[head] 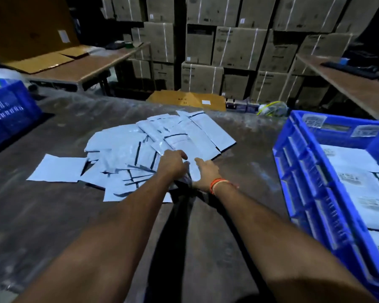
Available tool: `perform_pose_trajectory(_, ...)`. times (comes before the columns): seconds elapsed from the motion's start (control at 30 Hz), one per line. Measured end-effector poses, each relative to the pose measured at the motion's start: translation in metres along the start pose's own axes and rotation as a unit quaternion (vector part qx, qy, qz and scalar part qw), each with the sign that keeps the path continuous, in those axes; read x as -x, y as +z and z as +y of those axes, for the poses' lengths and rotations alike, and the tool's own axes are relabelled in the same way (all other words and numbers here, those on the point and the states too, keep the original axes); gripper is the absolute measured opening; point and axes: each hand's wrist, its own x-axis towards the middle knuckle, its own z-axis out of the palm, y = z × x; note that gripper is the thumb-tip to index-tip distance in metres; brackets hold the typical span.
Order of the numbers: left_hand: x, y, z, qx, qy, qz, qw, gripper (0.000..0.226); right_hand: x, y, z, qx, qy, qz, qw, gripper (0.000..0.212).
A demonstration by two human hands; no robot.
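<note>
Flanking the mailer pile point(158, 145) stand a left crate point(9, 114) and right crate point(311, 182).

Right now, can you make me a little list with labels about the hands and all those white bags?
place: storeroom with stacked cardboard boxes behind
table: dark, dusty top
white bags: loose pile in the middle of the table
left hand: on the pile, fingers bent; grip too blurred to tell
right hand: fingers stretched flat on the pile; orange wristband
right crate: blue, with labelled packets inside
left crate: blue, at the left edge of view
</note>
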Motion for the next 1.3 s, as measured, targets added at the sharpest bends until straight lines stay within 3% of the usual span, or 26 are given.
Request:
perform_pose_trajectory(0.1, -0.005, 0.007, -0.016, 0.004, 0.022, -0.011, 1.000, 0.036, -0.011, 0.026, 0.000, 0.028, 0.023, 0.002, 0.999, 0.101)
perform_pose_trajectory(0.3, -0.002, 0.014, -0.017, -0.015, 0.047, -0.010, 0.999, 0.036, -0.011, 0.022, 0.008, 0.020, 0.026, 0.054, 0.998, 0.038)
perform_pose_trajectory(0.5, 0.018, 0.024, 0.006, -0.027, 0.057, -0.078, 0.995, 0.038, 0.021, 0.005, 0.022, 0.059, 0.046, 0.030, 0.997, 0.020)
perform_pose_trajectory(0.6, 0.038, 0.032, 0.014, -0.041, 0.060, -0.108, 0.991, 0.030, 0.042, -0.007, 0.036, 0.098, 0.036, -0.005, 0.995, 0.026)
perform_pose_trajectory(0.77, 0.075, 0.045, 0.026, -0.044, 0.041, -0.139, 0.988, 0.035, 0.085, -0.016, 0.065, 0.036, 0.030, 0.026, 0.999, 0.010)
perform_pose_trajectory(0.87, 0.097, 0.054, 0.036, -0.018, 0.016, -0.079, 0.997, 0.034, 0.116, -0.019, 0.077, -0.051, 0.017, 0.064, 0.997, 0.005)
perform_pose_trajectory(1.03, 0.136, 0.065, 0.050, -0.014, -0.009, 0.063, 0.998, 0.056, 0.159, -0.026, 0.089, -0.179, -0.020, 0.134, 0.975, 0.010)
perform_pose_trajectory(1.17, 0.155, 0.064, 0.061, 0.022, -0.022, 0.151, 0.988, 0.041, 0.178, -0.028, 0.097, -0.238, -0.032, 0.193, 0.951, 0.017)
perform_pose_trajectory(1.3, 0.168, 0.057, 0.063, 0.039, -0.005, 0.182, 0.982, 0.031, 0.190, -0.034, 0.110, -0.339, 0.005, 0.258, 0.905, 0.026)
